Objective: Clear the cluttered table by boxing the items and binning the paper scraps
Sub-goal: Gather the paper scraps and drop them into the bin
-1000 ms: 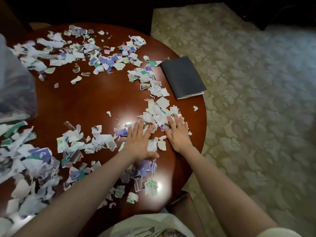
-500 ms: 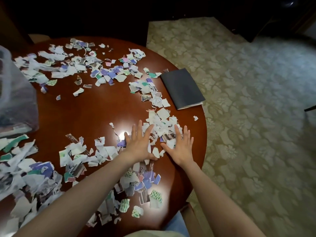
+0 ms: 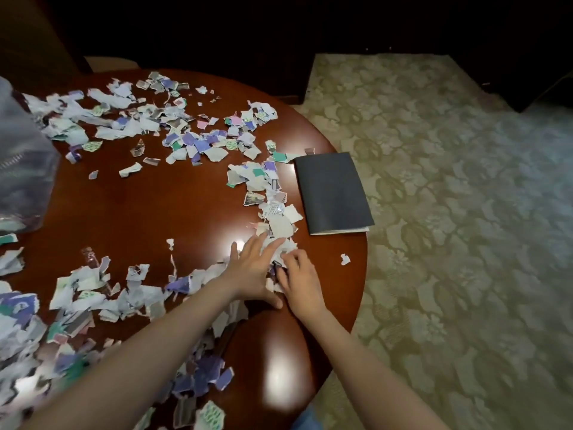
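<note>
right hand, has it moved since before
Yes: the right hand has slid left, away from the dark notebook, toward the left hand, curling on paper scraps.

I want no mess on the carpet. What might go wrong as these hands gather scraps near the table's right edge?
The pile of scraps that the left hand and right hand gather lies near the table rim; an outward sweep may push pieces onto the carpet. The lone scrap beside the rim is easily missed or knocked off. Scraps lie right beside the dark notebook; some may slide under it.
</note>
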`<state>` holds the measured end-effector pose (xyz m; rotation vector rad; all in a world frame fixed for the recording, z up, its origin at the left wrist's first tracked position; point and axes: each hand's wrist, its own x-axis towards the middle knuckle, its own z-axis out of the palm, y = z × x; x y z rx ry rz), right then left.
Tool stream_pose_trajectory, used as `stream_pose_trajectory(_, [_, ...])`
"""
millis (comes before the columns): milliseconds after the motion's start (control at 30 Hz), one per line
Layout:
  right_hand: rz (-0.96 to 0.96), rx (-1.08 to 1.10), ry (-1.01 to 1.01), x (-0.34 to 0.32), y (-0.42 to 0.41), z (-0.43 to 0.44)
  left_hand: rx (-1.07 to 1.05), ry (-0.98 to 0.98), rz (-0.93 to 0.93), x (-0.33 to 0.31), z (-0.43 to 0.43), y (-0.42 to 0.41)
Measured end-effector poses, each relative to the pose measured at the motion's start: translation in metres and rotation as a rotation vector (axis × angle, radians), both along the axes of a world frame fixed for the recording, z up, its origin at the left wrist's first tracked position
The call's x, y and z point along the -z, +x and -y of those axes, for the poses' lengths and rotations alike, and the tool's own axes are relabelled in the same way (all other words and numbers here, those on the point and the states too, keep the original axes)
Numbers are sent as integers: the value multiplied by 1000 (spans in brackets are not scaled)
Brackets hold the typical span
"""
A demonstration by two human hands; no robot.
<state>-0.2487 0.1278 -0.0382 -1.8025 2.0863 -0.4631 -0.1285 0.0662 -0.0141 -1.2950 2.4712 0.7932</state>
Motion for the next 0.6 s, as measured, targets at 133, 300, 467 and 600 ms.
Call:
stream_pose_trajectory(133, [22, -70, -16, -2, -23, 11, -140, -86, -79, 13, -6, -8])
stream_pose_trajectory(300, [220, -78, -17, -6, -34, 15, -307, -167, -259, 12, -9, -11])
stream_pose_trajectory(467, [377, 32, 61, -19, -29, 27, -418, -81, -326, 9, -3, -9])
stream_pose_trajectory(600, [427, 142, 76, -35, -25, 31, -431, -21, -377, -1, 2, -3])
